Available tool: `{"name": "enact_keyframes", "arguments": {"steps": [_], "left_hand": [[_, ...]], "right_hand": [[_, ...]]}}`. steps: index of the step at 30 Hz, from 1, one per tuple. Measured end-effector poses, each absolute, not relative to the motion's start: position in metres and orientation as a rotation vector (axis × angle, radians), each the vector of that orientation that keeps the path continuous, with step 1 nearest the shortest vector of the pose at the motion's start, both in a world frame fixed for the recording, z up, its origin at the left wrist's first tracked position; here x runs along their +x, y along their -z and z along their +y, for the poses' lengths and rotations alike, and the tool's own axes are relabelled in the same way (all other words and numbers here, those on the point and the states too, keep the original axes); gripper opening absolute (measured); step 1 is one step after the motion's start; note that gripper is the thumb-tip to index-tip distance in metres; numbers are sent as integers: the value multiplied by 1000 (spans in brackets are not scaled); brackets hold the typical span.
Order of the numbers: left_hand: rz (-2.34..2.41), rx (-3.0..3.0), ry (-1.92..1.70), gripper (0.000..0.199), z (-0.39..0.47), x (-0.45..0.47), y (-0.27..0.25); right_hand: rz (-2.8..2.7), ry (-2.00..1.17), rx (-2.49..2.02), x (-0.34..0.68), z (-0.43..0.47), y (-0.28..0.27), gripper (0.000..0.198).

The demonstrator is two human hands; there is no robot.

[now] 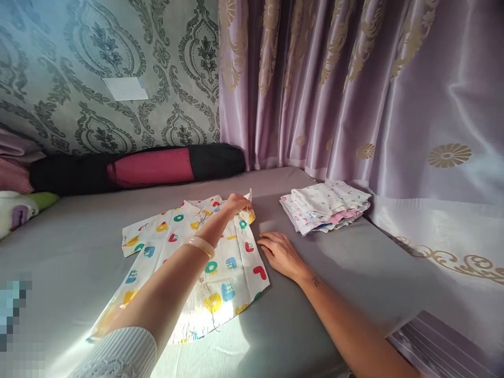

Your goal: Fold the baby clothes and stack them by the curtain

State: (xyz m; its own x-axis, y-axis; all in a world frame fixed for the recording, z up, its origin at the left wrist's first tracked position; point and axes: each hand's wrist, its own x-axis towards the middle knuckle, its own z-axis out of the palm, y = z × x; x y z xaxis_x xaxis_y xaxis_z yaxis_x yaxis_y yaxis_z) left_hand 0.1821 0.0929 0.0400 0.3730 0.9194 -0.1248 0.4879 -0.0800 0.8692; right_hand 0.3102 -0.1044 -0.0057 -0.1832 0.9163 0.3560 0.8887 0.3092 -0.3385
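Observation:
A white short-sleeved shirt with colourful printed shapes lies spread on the grey bed sheet, its collar toward the wall. My left hand reaches across it, closed on the sleeve at the right, where the fabric is lifted and folded over. Its fingertips are partly hidden. My left forearm, with a pale bangle, covers part of the shirt's front. Just right of the shirt's side edge, my right hand rests on the sheet, fingers extended and holding nothing.
Folded white printed clothes are stacked to the right, near the purple curtain. A black and dark pink bolster lies along the wall. At the left edge is a plush item. Sunlight falls across the front of the bed.

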Motion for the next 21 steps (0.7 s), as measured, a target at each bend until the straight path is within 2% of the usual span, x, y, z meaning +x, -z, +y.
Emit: {"name": "enact_keyframes", "arguments": {"steps": [11, 21], "left_hand": [[1234, 1344, -806, 5, 95, 123, -54], [1174, 1231, -909, 17, 81, 61, -39]], "right_hand": [[-2169, -190, -1536, 312, -101, 9, 32], [-2217, -214, -1403, 303, -106, 4, 28]]}}
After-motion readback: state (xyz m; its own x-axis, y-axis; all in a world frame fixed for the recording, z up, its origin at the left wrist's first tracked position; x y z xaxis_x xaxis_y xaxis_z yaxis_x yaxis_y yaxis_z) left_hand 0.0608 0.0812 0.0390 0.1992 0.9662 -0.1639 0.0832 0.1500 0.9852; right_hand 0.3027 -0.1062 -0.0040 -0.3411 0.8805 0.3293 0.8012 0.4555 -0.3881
